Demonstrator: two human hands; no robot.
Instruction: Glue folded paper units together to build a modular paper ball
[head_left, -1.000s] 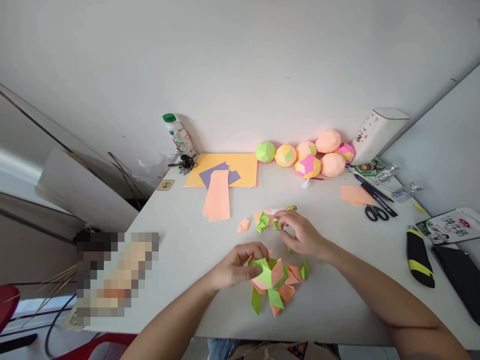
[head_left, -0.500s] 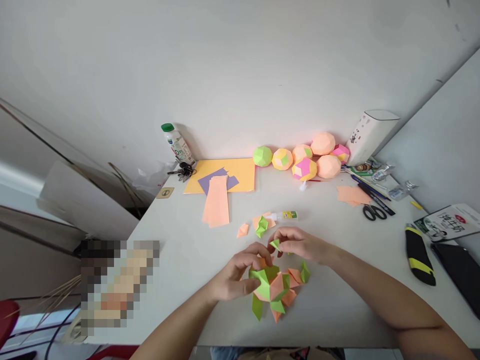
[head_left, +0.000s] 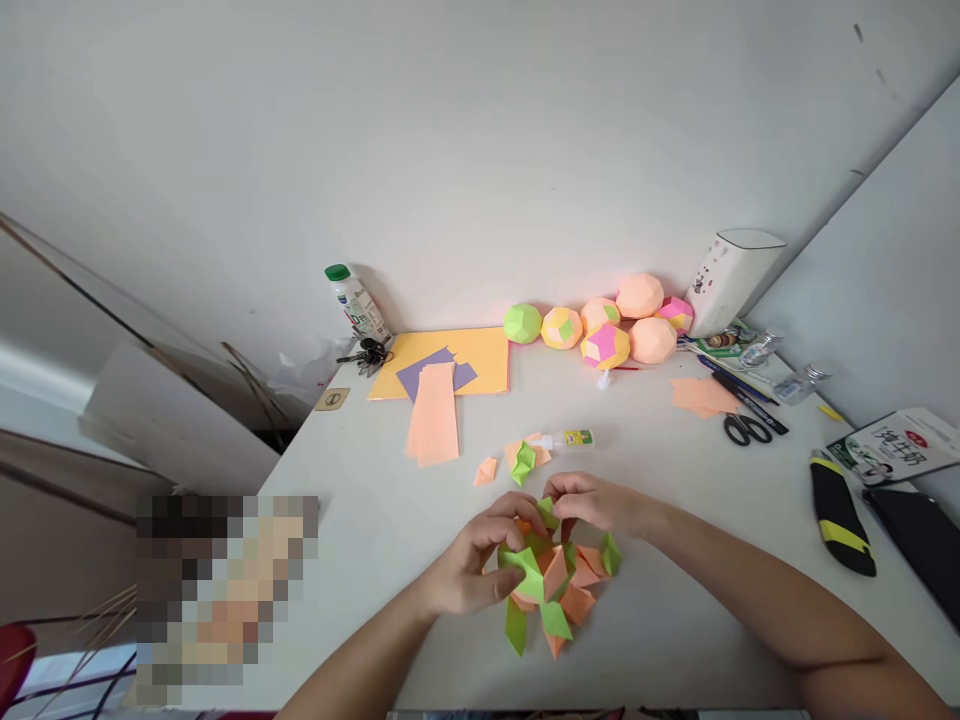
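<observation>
My left hand (head_left: 471, 565) grips a half-built green and orange folded-paper model (head_left: 551, 585) near the table's front edge. My right hand (head_left: 596, 503) pinches a small green folded paper piece (head_left: 548, 512) and holds it against the top of the model. Just beyond the hands lie loose folded pieces, one green (head_left: 523, 462) and one orange (head_left: 486, 470), and a small glue bottle (head_left: 568, 439).
Several finished paper balls (head_left: 607, 330) line the back wall by a white box (head_left: 731, 278). Yellow, purple and peach paper sheets (head_left: 439, 375), keys and a drink bottle (head_left: 355, 300) sit at back left. Scissors (head_left: 746, 428), pens and a black-and-yellow case (head_left: 840, 515) lie at right.
My right hand picked a small green piece from the loose pile and brought it back to the model in my left hand. The camera tilted down slightly.
</observation>
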